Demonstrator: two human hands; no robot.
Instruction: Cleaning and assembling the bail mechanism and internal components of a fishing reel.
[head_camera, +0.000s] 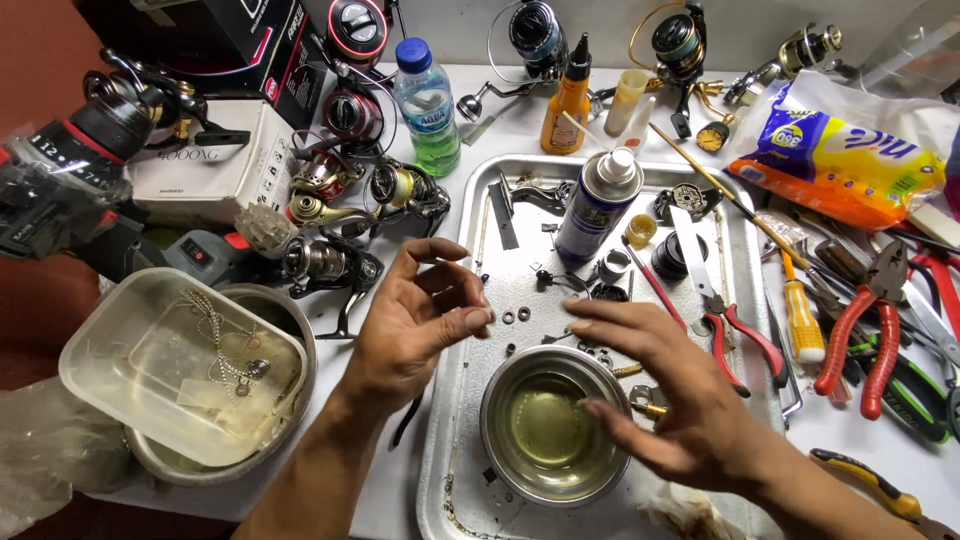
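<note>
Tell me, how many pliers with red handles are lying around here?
2. One small pair lies on the metal tray, right of the spray can. A larger pair lies on the table right of the tray, among other tools. More may be hidden in that pile.

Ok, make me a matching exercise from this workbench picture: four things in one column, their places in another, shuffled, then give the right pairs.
Things:
1. metal bowl
2. spray can
3. water bottle
4. red-handled pliers

Places:
A. on the table, right of the tray
B. standing upright at the tray's far end
C. on the tray, under the right hand
D. on the table beyond the tray's far left corner

Pairs: 1-C, 2-B, 3-D, 4-A
</note>
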